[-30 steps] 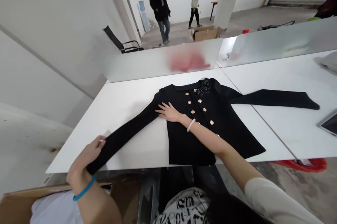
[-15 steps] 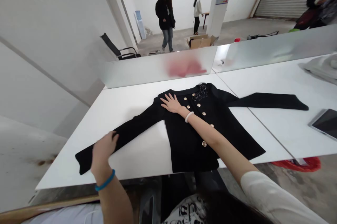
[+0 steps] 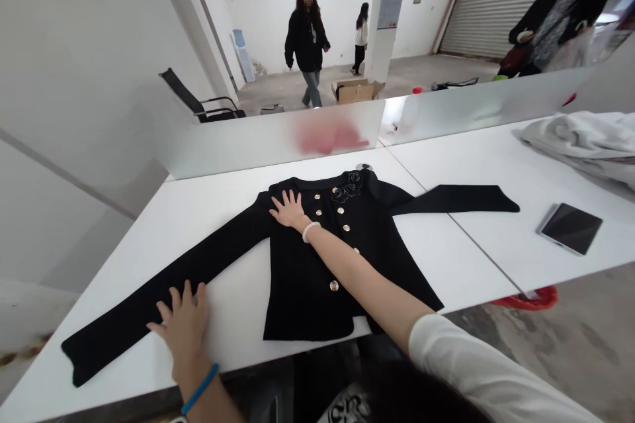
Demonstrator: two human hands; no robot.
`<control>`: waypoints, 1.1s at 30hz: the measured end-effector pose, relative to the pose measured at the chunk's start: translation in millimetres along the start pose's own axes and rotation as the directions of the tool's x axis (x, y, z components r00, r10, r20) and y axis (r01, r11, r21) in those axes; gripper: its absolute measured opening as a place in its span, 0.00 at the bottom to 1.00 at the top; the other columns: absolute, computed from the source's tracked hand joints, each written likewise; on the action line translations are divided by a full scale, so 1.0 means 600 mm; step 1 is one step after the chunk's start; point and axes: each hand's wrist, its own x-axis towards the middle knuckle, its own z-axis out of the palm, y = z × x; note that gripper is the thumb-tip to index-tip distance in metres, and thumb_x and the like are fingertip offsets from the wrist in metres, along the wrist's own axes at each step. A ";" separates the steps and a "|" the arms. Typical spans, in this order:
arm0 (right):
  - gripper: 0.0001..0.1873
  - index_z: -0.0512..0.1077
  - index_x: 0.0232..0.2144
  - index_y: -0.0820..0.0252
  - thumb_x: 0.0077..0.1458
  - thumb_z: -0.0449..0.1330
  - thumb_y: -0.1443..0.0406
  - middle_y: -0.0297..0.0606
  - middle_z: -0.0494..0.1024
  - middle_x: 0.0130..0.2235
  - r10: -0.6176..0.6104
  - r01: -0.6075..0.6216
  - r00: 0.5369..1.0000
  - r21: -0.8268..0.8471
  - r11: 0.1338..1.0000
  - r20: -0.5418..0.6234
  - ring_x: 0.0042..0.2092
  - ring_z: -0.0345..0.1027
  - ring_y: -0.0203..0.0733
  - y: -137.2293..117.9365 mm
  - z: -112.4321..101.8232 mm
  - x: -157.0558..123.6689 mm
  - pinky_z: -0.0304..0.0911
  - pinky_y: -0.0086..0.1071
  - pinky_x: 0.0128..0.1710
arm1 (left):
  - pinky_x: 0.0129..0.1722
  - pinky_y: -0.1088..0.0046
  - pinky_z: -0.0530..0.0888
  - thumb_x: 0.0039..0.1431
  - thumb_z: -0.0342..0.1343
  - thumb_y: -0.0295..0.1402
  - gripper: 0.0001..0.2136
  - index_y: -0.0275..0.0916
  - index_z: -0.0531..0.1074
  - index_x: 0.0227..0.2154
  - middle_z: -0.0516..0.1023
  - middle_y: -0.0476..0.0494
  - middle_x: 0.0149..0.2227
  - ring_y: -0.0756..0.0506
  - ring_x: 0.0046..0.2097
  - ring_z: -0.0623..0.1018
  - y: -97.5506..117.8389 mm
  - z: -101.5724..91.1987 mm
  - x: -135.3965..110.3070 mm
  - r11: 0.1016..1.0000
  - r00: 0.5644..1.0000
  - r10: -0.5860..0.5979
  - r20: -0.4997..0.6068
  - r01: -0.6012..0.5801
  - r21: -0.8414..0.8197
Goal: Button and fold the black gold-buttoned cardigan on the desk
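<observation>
Head view:
Black cardigan (image 3: 317,257): spread flat, centre of frame, on the white table (image 3: 446,264).
Left hand (image 3: 183,327): lower left, fingers splayed flat on a sleeve.
Right hand (image 3: 289,210): fingers open, pressing the shoulder.
Tablet (image 3: 570,228): right.

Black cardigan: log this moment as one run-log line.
left hand: flat on sleeve | right hand: flat near shoulder of black cardigan | cardigan spread face-up on white table | phone to the right
</observation>
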 end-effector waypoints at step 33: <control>0.18 0.68 0.46 0.63 0.53 0.50 0.75 0.49 0.74 0.42 0.502 -0.381 0.864 -0.622 0.684 0.023 0.42 0.67 0.48 0.619 -0.363 -0.563 0.55 0.46 0.47 | 0.45 0.62 0.67 0.53 0.52 0.50 0.29 0.34 0.64 0.53 0.75 0.32 0.46 0.33 0.50 0.72 0.588 0.115 0.004 0.748 0.697 0.664 0.273 -0.627 -0.218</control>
